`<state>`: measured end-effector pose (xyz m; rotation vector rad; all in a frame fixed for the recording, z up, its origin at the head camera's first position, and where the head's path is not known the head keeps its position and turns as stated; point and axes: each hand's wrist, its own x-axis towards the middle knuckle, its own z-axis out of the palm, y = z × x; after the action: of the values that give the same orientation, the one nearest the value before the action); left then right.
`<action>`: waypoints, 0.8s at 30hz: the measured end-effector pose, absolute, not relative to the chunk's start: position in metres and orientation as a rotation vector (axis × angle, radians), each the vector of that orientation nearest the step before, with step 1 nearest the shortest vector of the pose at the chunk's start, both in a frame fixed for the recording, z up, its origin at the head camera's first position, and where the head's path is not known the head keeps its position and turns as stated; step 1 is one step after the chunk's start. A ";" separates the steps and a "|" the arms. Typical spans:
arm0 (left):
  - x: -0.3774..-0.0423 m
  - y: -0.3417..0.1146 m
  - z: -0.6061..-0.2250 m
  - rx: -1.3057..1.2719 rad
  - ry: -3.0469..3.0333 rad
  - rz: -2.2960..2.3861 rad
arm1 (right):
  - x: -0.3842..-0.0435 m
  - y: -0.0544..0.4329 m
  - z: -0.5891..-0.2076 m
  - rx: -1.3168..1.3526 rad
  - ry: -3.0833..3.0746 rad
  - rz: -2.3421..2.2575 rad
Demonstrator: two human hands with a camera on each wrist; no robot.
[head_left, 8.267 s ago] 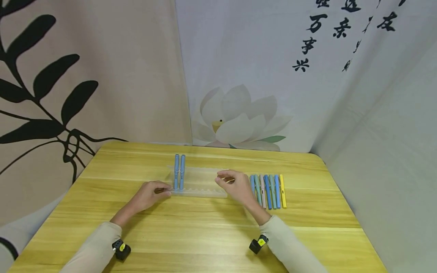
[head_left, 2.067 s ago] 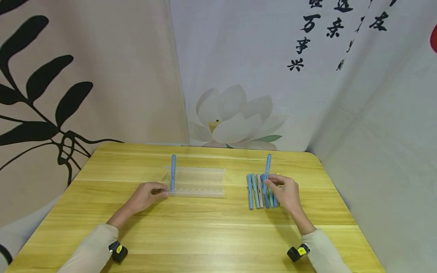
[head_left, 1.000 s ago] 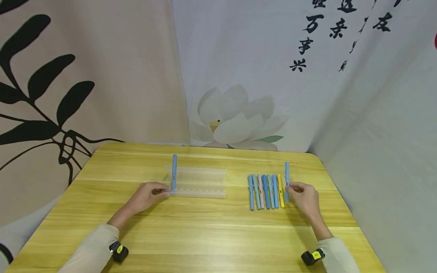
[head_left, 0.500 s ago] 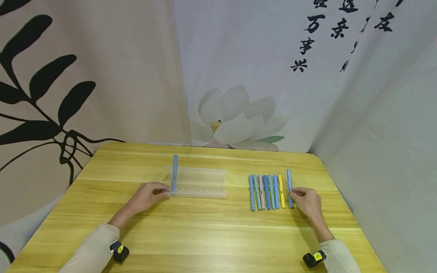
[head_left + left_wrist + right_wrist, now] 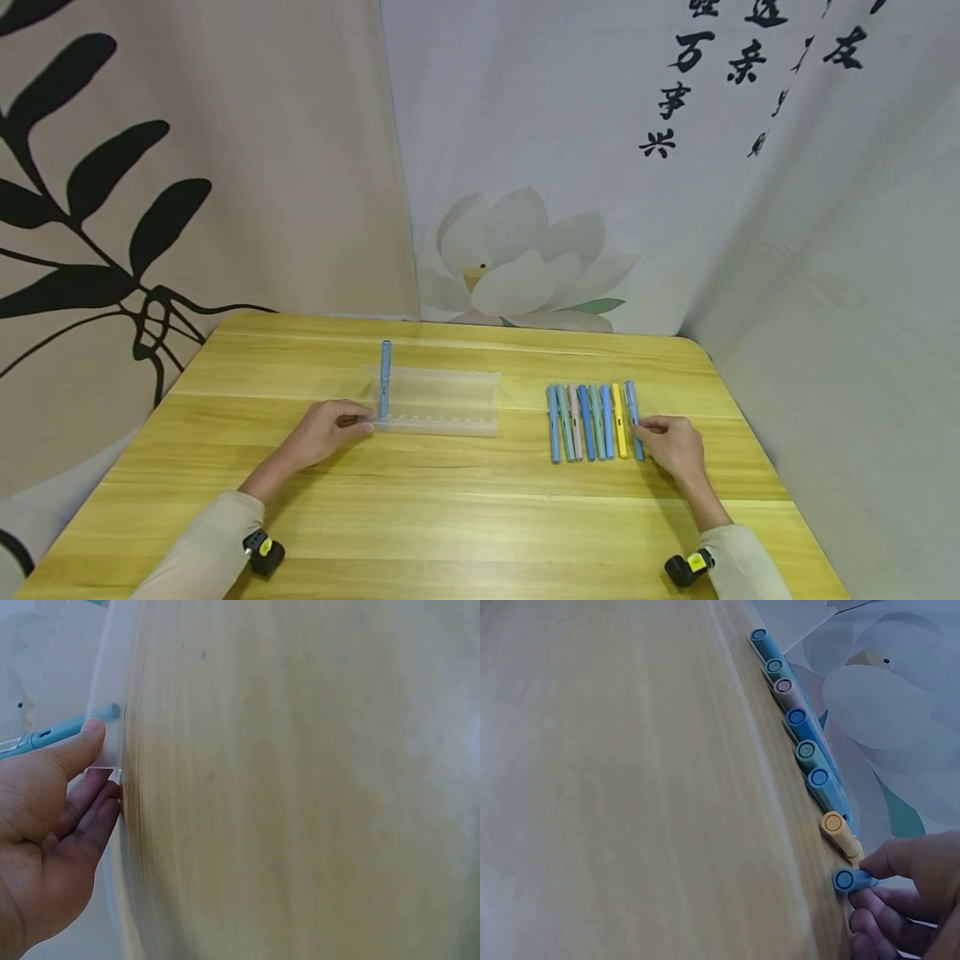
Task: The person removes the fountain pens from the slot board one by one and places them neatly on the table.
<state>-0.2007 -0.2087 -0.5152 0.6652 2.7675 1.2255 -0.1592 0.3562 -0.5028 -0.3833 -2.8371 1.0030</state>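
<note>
A clear plastic pen rack (image 5: 442, 427) with a notched edge lies on the table at centre left. One blue pen (image 5: 386, 379) stands out from its left end. My left hand (image 5: 330, 433) pinches the rack's left corner, thumb on top and fingers below in the left wrist view. At the right, my right hand (image 5: 675, 446) pinches a light blue pen (image 5: 845, 880) between thumb and fingers. That pen lies at the right end of a row, beside the yellow pen (image 5: 619, 421), slightly tilted from it.
Left of the yellow pen, several blue, green and pink pens lie side by side, among them a pink pen (image 5: 576, 422). Wooden table (image 5: 450, 517) surface spans between the rack and the row. A printed curtain (image 5: 525, 125) hangs behind the table's back edge.
One of two blue pens was taken from the rack. My right hand carried it rightward past the row and lowered it beside the yellow pen. My left hand stays at the rack's corner.
</note>
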 end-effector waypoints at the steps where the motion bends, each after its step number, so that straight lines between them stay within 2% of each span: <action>1: -0.201 -0.209 -0.515 0.668 2.769 1.226 | -0.159 0.356 -0.503 -0.384 -2.839 0.999; 24: -0.201 -0.209 -0.516 0.660 2.747 1.243 | -0.158 0.353 -0.499 -0.374 -2.851 0.998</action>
<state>-0.2010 -0.2088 -0.5158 0.6596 2.7471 1.2428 -0.1577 0.3526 -0.4988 -0.3736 -2.8511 0.9980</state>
